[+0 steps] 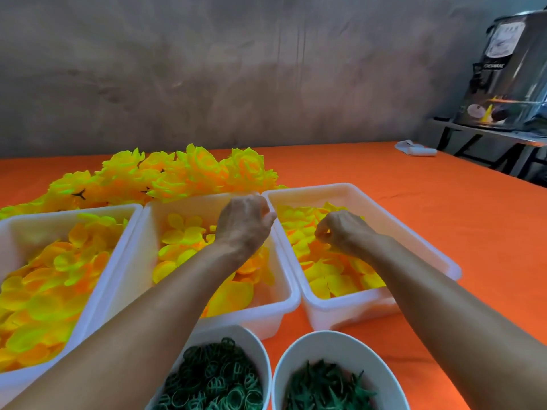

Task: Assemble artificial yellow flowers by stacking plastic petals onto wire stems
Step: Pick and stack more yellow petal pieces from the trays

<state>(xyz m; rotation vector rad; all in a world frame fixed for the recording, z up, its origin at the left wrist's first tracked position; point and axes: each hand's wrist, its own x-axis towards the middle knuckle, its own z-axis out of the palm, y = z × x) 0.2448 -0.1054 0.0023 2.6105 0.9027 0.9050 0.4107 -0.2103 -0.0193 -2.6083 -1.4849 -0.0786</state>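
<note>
Three white bins hold loose yellow plastic petals: a left bin [130, 220], a middle bin [284, 303] and a right bin [414, 229]. My left hand [244, 221] hangs over the far end of the middle bin with its fingers curled; what it holds is hidden. My right hand [340, 230] is down in the right bin, fingertips pinched among the petals [334, 279]. Finished yellow flowers [189, 173] lie heaped behind the bins. No wire stem shows in either hand.
Two white bowls stand at the near edge: one with green rings [213, 377], one with green spiky pieces [328, 386]. An orange cloth [444, 196] covers the table. A white object [416, 148] lies at the far right; a metal urn [509, 72] stands beyond.
</note>
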